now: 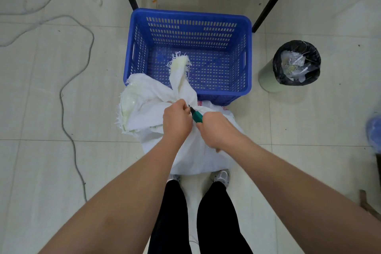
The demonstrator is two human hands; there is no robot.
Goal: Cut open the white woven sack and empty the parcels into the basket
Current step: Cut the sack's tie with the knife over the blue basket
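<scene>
My left hand (176, 118) grips the gathered neck of the white woven sack (152, 101) at the middle of the frame. My right hand (214, 130) is curled round a green-handled cutter (196, 116), its tip at the neck. The blue basket (248, 55) stands on the floor just above the sack, one frayed flap hanging over its near rim.

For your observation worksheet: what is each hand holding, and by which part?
The left hand grips the white woven sack at its bunched neck. The right hand holds a green-handled cutting tool by its handle, tip at the neck.
</scene>
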